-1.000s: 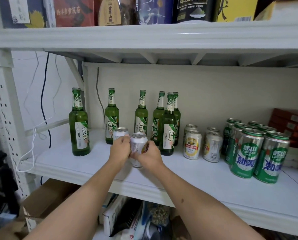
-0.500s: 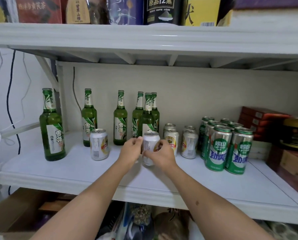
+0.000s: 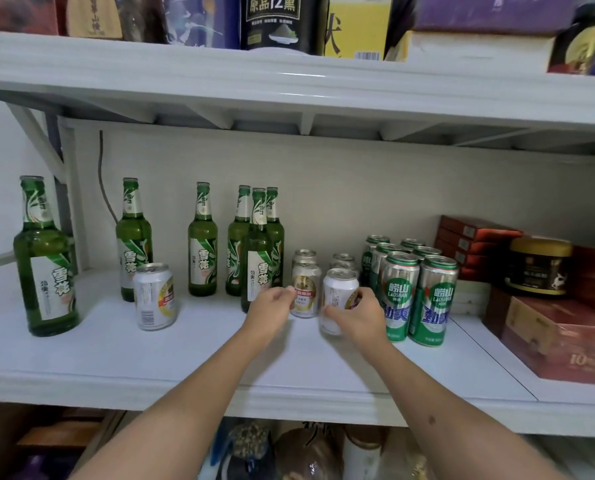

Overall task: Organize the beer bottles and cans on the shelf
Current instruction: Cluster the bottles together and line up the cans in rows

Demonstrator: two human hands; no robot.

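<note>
On the white shelf (image 3: 122,362) my right hand (image 3: 358,315) grips a small silver can (image 3: 337,292), standing just left of the tall green cans (image 3: 417,296). My left hand (image 3: 271,308) hovers beside it, off the can, fingers loosely curled and holding nothing. Behind stand more small silver cans (image 3: 304,289). Another silver can (image 3: 154,296) stands alone further left. Several green beer bottles (image 3: 258,251) line the back, and one bottle (image 3: 45,268) stands apart at the far left.
Red boxes (image 3: 552,341) and a dark jar with a gold lid (image 3: 536,266) fill the shelf's right end. The upper shelf (image 3: 289,84) carries tins and boxes overhead. Bags and boxes lie below the shelf. A cable (image 3: 103,181) hangs at the back left.
Both hands carried the silver can rightwards from the bottles to the spot beside the green cans. My left hand has come off the can. The view has shifted right.
</note>
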